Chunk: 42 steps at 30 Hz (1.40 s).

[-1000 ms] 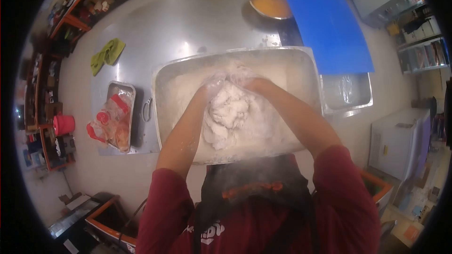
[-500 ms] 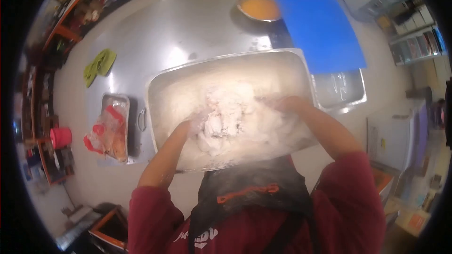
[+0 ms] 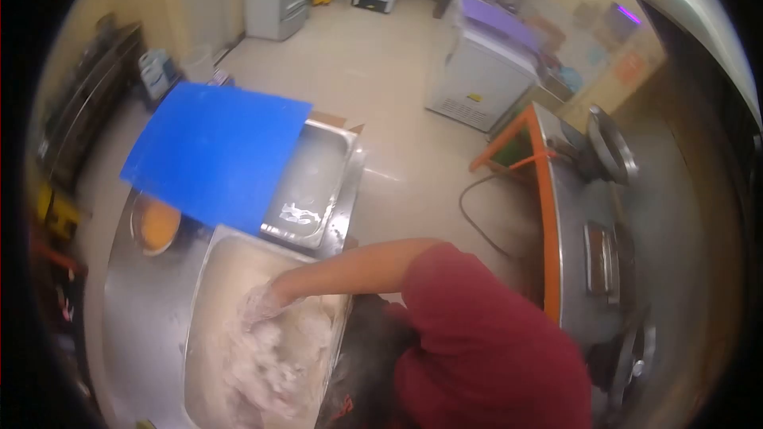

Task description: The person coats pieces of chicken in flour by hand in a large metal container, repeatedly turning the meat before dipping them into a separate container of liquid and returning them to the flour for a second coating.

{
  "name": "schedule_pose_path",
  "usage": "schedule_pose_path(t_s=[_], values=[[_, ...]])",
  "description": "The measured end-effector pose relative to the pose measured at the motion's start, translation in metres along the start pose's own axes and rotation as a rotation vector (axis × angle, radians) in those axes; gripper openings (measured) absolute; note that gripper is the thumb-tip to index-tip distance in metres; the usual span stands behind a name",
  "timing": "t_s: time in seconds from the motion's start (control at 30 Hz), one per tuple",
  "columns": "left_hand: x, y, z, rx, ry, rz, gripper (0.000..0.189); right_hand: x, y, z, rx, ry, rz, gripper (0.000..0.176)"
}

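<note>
A large metal pan [image 3: 198,302] sits on the steel table, holding white, flour-like powder and powder-coated lumpy pieces [image 3: 274,365]. My right hand [image 3: 266,306] is down inside the pan near its middle, coated in white. Its fingers are blurred against the powder beside the coated pieces, and I cannot tell whether they grip any. My right arm crosses the pan's near rim. My left hand is out of view.
A blue sheet [image 3: 214,151] partly covers a smaller metal tray [image 3: 343,147] beyond the pan. A bowl of orange liquid [image 3: 159,226] stands beside it. To the right is an orange-framed table [image 3: 548,230]; a white chest freezer [image 3: 477,79] stands farther back.
The view has swung to the right, bringing the room and freezer into sight. My left hand, the green cloth and the small tray with the bag have left view. My right hand remains in the pan.
</note>
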State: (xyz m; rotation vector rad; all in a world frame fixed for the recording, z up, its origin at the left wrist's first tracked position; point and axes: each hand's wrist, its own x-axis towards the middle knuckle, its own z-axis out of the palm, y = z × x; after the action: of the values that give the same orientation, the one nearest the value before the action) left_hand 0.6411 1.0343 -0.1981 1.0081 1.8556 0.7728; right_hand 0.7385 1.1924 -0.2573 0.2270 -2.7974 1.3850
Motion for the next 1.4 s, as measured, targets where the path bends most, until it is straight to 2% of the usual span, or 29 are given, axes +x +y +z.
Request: schedule_pose_path(t_s=[0.07, 0.1, 0.2, 0.27, 0.47, 0.73, 1.0, 1.17, 1.27, 1.4], values=[[0.009, 0.009, 0.009, 0.014, -0.037, 0.014, 0.05, -0.016, -0.016, -0.031, 0.017, 0.001, 0.27, 0.049], [0.012, 0.014, 0.014, 0.023, -0.053, 0.021, 0.05, -0.033, -0.076, -0.073, 0.014, -0.043, 0.518, 0.047], [0.018, 0.025, 0.025, 0.033, -0.093, 0.038, 0.049, -0.04, -0.108, -0.091, -0.207, -0.325, 0.773, 0.044], [0.019, 0.027, 0.027, 0.033, -0.106, 0.042, 0.049, -0.043, -0.1, -0.079, -0.201, -0.367, 0.765, 0.043], [0.025, 0.03, 0.033, 0.04, -0.127, 0.021, 0.048, -0.048, -0.08, -0.049, -0.045, -0.318, 0.682, 0.041], [0.022, 0.024, 0.029, 0.056, -0.121, -0.027, 0.047, -0.033, -0.074, -0.04, 0.091, -0.242, 0.608, 0.039], [0.004, 0.015, 0.023, 0.063, -0.087, -0.017, 0.046, -0.034, -0.077, -0.047, 0.102, -0.185, 0.569, 0.037], [-0.035, -0.025, -0.03, 0.115, -0.004, -0.015, 0.046, -0.04, -0.092, -0.069, -0.051, -0.246, 0.598, 0.036], [-0.077, -0.053, -0.06, 0.134, 0.058, -0.086, 0.046, -0.041, -0.111, -0.092, -0.276, -0.397, 0.658, 0.035], [-0.106, -0.07, -0.066, 0.09, 0.073, -0.147, 0.045, -0.037, -0.122, -0.099, -0.486, -0.541, 0.734, 0.034]])
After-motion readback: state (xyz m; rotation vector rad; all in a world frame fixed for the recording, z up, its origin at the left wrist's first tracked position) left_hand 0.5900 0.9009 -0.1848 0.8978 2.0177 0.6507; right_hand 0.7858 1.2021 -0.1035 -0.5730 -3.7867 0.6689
